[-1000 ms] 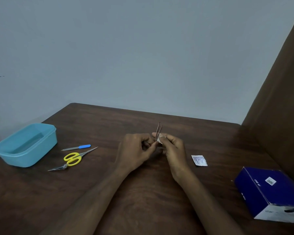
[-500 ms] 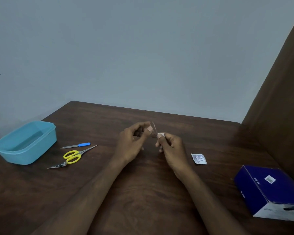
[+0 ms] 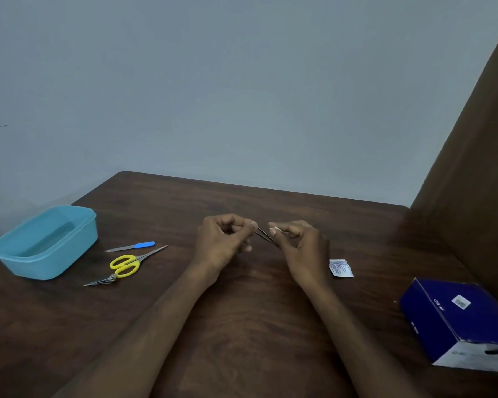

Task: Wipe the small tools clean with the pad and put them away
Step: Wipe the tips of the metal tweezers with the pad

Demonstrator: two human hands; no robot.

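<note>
Mid-frame, one pair of tweezers (image 3: 265, 235) is pinched at its upper end by the left hand (image 3: 224, 239), while a tiny white pad (image 3: 276, 228) is pinched in the right hand (image 3: 298, 242). Light, stiff, probably slippery metal, so it's best gripped mid-shank. At left, one nail file (image 3: 130, 246), one pair of scissors (image 3: 125, 265) and one blue tub (image 3: 45, 242) can be counted.

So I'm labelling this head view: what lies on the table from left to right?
Blue tub → yellow scissors → left hand → tweezers → right hand → torn sachet → dark blue box.
</note>
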